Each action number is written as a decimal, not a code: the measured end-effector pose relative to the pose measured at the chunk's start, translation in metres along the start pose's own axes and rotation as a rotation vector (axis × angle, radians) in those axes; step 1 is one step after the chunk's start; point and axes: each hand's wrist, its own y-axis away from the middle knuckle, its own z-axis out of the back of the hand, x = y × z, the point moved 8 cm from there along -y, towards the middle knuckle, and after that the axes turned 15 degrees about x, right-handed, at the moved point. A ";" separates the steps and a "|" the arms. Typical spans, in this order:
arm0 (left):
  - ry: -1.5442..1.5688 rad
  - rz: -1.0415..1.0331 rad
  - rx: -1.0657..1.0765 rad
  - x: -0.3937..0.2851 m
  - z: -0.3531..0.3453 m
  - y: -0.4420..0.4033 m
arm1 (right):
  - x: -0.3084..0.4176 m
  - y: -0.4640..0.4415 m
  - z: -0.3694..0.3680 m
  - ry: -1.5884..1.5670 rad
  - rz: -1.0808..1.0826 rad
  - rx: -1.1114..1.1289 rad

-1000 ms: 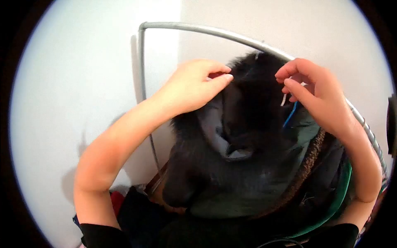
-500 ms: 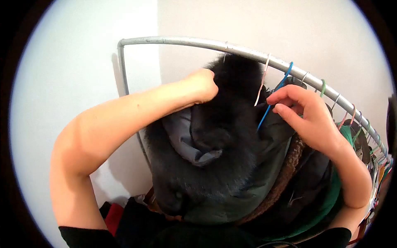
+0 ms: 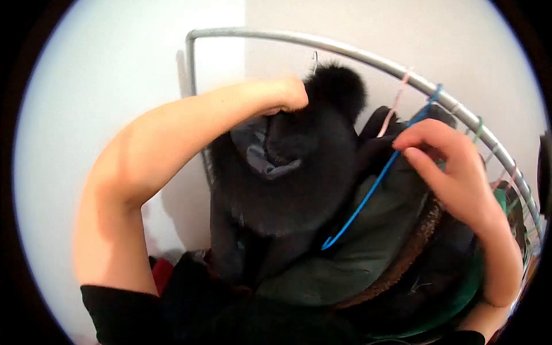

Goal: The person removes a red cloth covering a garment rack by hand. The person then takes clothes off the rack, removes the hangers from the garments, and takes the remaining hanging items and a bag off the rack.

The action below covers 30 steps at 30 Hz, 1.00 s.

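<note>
My left hand (image 3: 290, 95) is closed at the collar of a black coat with thick fur trim (image 3: 287, 207); its fingertips are hidden behind the hand. Above the coat, a thin metal hanger hook (image 3: 314, 60) shows just below the rail. Thumb and forefinger of my right hand (image 3: 440, 155) pinch a blue hanger (image 3: 368, 195). That hanger's hook is over the rail, and one arm slopes bare to a small upturned end. Beside it, a dark green garment (image 3: 351, 261) hangs behind the coat.
A curved metal rail (image 3: 299, 39) runs from upper left down to the right. On it hang a pink hanger (image 3: 395, 103), a green hanger (image 3: 479, 127) and more clothes, including brown fleecy edging (image 3: 422, 236). Pale walls (image 3: 221, 57) stand behind.
The black coat has shifted left relative to the rail, and its hook now shows below it. More of the blue hanger's arm is exposed. The whole view has shifted too.
</note>
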 end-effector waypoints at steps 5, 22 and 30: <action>0.559 0.202 -0.061 0.058 -0.070 0.104 | -0.011 -0.008 -0.002 0.004 -0.016 0.041; 0.306 1.649 -0.398 0.180 -0.238 0.991 | 0.042 -0.154 -0.071 0.250 0.041 0.356; 0.016 2.085 -0.157 0.164 -0.354 1.130 | 0.114 -0.142 -0.093 0.269 0.345 0.456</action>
